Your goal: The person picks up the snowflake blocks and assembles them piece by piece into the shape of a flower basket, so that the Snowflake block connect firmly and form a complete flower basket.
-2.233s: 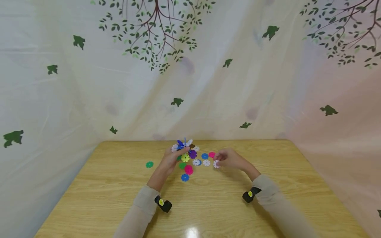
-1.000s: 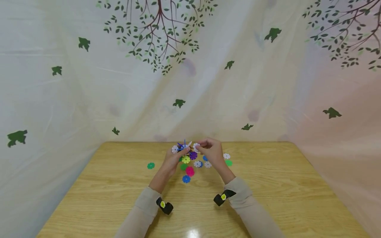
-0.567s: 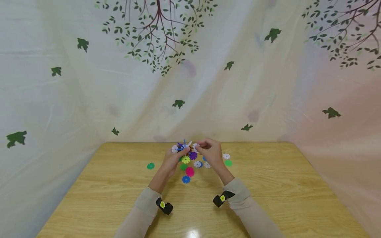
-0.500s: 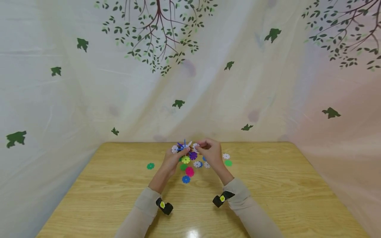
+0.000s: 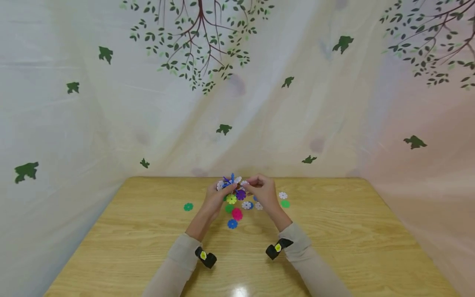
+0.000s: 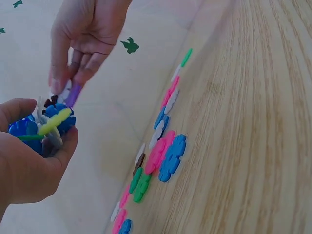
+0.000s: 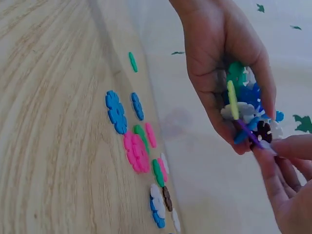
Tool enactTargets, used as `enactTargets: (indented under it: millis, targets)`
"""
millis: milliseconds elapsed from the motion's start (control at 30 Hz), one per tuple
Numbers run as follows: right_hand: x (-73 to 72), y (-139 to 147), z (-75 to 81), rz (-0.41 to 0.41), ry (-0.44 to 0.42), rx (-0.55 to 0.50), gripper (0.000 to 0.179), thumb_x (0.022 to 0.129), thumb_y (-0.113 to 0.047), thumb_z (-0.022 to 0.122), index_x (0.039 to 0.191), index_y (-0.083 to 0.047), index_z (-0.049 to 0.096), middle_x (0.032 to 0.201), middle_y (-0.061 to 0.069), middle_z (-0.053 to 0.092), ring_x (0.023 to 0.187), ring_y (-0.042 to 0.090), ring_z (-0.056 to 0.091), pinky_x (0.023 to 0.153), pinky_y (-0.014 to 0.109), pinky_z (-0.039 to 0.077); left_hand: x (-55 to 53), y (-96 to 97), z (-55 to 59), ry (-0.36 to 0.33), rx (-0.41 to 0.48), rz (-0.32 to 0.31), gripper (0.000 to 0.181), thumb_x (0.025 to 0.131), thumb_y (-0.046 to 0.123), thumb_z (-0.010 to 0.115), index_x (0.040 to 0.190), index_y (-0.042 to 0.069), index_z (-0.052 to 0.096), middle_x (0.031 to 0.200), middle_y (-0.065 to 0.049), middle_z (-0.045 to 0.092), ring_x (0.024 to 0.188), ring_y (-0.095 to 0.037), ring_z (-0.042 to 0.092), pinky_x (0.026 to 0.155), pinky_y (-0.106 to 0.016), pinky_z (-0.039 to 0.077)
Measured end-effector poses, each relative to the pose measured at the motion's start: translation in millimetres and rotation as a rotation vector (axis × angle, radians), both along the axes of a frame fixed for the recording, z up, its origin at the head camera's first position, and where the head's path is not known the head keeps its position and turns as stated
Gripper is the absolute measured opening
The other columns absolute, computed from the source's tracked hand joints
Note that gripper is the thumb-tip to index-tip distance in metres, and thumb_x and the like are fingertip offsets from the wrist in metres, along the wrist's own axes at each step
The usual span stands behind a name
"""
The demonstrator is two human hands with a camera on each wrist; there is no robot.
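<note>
Person's left hand [image 5: 214, 198] is curled round a chunky cluster of flower-shaped plastic discs in blue, white, yellow, purple, green and brown [image 6: 54, 123], held up over the far part of a light wood-grain table [image 5: 334, 247]. Right hand [image 5: 265, 192] is pinching a small white notched plastic disc [image 7: 265, 145] between thumb and finger, right at the cluster's edge by the purple piece. Can't tell if it's actually slotted in, fingers hide it. Loose ones on the tabletop: hot-pink flower disc [image 5: 237, 214] touching a green one [image 5: 229, 208], blue notched disc [image 5: 232, 224] closer to the person, plus a teal-green scalloped disc [image 5: 188, 206] well off to the left.
</note>
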State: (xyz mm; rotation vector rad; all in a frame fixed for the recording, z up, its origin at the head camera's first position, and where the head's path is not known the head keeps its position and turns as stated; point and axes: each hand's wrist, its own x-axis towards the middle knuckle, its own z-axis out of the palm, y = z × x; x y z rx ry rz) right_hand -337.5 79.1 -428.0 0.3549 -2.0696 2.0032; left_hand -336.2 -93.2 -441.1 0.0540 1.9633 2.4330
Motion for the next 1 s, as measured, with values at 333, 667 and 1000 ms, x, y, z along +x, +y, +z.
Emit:
enactTargets:
  millis: [333,667,1000]
  targets:
    - [-6.7,21.4,10.9,0.279,-0.194,0.205,0.022,0.095,-0.008,0.070,0.110,0.009,0.068,0.098,0.016,0.074,0.084,0.018,0.073,0.086,0.057,0.059,0.2,-1.1,1.3,-0.078,0.042,0.030,0.038,0.093,0.013,0.073,0.128,0.005,0.064,0.129,-0.010,0.064,0.114,-0.017,0.061,0.100,-0.031,0.050]
    - [-24.0,89.3,8.4,0.484,-0.221,0.643,0.027,0.095,-0.007,0.069,0.117,0.009,0.067,0.107,0.019,0.073,0.097,0.033,0.070,0.088,0.054,0.057,4.6,-5.4,3.4,-0.109,0.033,-0.016,0.041,0.095,0.018,0.071,0.133,0.006,0.060,0.140,-0.014,0.057,0.135,-0.030,0.050,0.122,-0.054,0.031]
    - [-34.6,149.6,-15.5,0.518,-0.085,0.773,0.022,0.085,0.007,0.074,0.105,0.015,0.067,0.090,0.029,0.067,0.080,0.016,0.060,0.070,0.021,0.052,5.3,-4.9,2.1,-0.118,0.052,-0.009,0.035,0.095,0.012,0.071,0.129,0.006,0.065,0.136,-0.014,0.063,0.132,-0.028,0.055,0.120,-0.048,0.036]
